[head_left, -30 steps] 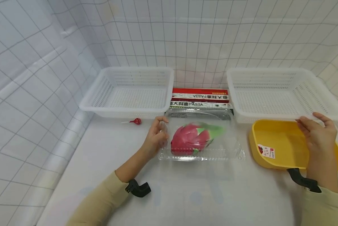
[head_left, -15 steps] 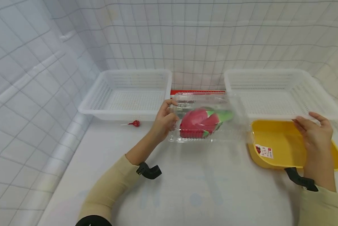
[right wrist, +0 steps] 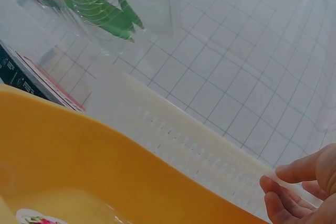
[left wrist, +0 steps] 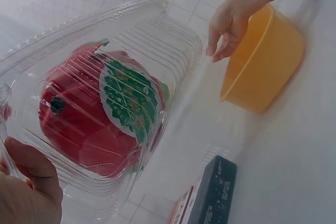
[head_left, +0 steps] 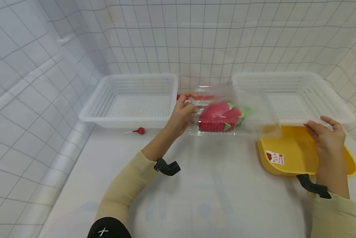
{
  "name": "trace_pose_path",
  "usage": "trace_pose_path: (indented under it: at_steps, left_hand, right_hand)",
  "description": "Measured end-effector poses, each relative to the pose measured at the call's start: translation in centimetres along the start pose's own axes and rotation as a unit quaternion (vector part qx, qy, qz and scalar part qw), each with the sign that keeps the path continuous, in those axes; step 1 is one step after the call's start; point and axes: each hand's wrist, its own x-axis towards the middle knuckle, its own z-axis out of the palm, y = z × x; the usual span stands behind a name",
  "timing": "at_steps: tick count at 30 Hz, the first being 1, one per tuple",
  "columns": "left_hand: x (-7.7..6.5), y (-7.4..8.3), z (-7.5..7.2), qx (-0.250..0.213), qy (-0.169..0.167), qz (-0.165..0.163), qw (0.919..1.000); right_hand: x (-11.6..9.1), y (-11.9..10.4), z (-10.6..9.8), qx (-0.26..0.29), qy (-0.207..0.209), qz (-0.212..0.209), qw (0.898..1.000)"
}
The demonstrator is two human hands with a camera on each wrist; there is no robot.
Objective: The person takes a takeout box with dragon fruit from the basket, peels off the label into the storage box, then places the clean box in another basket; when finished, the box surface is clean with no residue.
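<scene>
My left hand [head_left: 182, 114] grips the left edge of a clear plastic clamshell box [head_left: 259, 115] in the air. Inside lies a pink-red dragon fruit [head_left: 215, 115] with green tips; the left wrist view shows a green-and-white label [left wrist: 131, 98] there. My right hand [head_left: 329, 138] hangs over a yellow basin [head_left: 273, 170], beside the front rim of the right white basket [head_left: 338, 102]. Its fingers look loosely bent in the right wrist view, with nothing visibly held; whether they touch the rim is unclear.
Another white basket [head_left: 130, 120] stands at the back left. A red lollipop [head_left: 140, 131] lies in front of it. Between the baskets are pasta boxes [left wrist: 215, 198], mostly hidden behind the clamshell. A white grid-patterned sheet [head_left: 207, 39] rises at the back and left.
My left hand has lifted the clamshell with the dragon fruit away from the table's middle, up and right, toward the right basket. My right hand has stayed nearly still.
</scene>
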Motion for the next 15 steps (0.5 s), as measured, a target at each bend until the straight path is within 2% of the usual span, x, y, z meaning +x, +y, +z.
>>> trace_pose_path:
  at_steps: [8,15]
  left_hand:
    - [1.7,0.5,0.8,0.013,-0.004,-0.004,0.9999]
    - [3.3,0.3,1.8,0.008,-0.002,0.001,1.0]
  right_hand:
    - [0.0,0.1,-0.1,0.004,-0.002,-0.003,1.0]
    - [0.0,0.0,0.1,-0.016,0.008,-0.001,1.0]
